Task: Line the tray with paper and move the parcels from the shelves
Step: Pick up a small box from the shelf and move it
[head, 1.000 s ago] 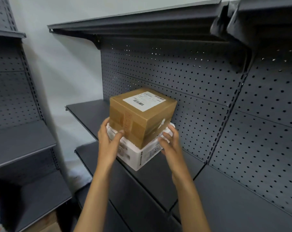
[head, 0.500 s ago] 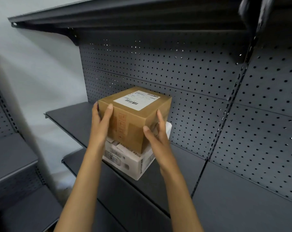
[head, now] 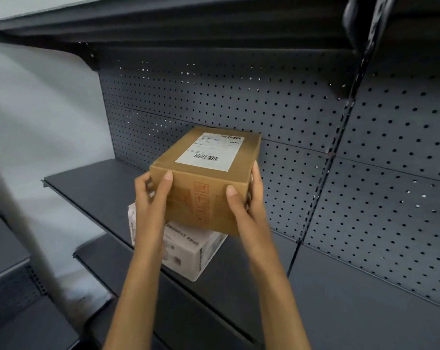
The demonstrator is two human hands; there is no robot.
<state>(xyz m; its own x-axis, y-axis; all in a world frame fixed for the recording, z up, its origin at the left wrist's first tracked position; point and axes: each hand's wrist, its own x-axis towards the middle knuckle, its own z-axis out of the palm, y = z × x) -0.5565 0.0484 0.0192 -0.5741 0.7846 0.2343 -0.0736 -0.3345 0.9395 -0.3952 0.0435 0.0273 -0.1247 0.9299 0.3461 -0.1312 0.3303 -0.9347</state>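
Note:
A brown cardboard parcel (head: 206, 178) with a white shipping label on top is gripped between both hands. My left hand (head: 150, 198) clasps its left side with the thumb on the front face. On its right side my right hand (head: 246, 200) holds it, thumb on the front and fingers along the side. The parcel is tilted and lifted slightly off a white printed box (head: 188, 253), which lies on the dark grey shelf (head: 92, 183). No tray or paper is in view.
A dark perforated back panel (head: 264, 102) rises behind the shelf, and another shelf (head: 163, 24) overhangs above. A lower shelf (head: 352, 304) runs to the right. A second grey shelving unit (head: 4, 261) stands at the left beside a pale wall (head: 42, 117).
Both hands shifted from the white box up onto the brown parcel, then turned and raised it off the white box. The camera has moved closer.

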